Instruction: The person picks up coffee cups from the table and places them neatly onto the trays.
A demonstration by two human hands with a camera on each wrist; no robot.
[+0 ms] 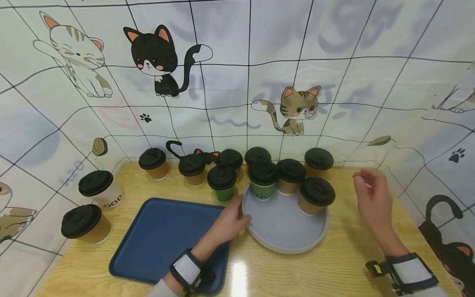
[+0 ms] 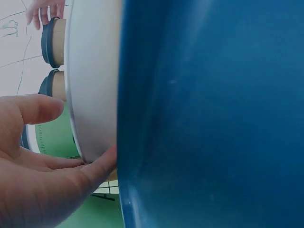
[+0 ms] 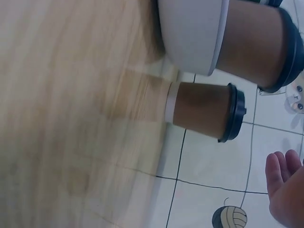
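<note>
A thick round grey tray (image 1: 285, 231) stands on the wooden table, carrying a green paper cup (image 1: 263, 192) and two brown paper cups (image 1: 311, 207), all with black lids. My left hand (image 1: 231, 222) grips the tray's left rim. In the left wrist view the thumb (image 2: 45, 108) lies over the rim and the fingers (image 2: 97, 171) reach along its side. To the right of the tray, my right hand (image 1: 375, 202) is raised over the table with loosely bent fingers, holding nothing. Its nearest cups are the brown ones at the tray's right side.
A blue rectangular tray (image 1: 167, 235) lies left of the round one, under my left forearm. Several lidded cups line the back, including another green cup (image 1: 224, 194). A white cup (image 1: 115, 199) and a brown cup (image 1: 98, 231) stand far left. A cat-print cloth (image 1: 230, 82) hangs behind.
</note>
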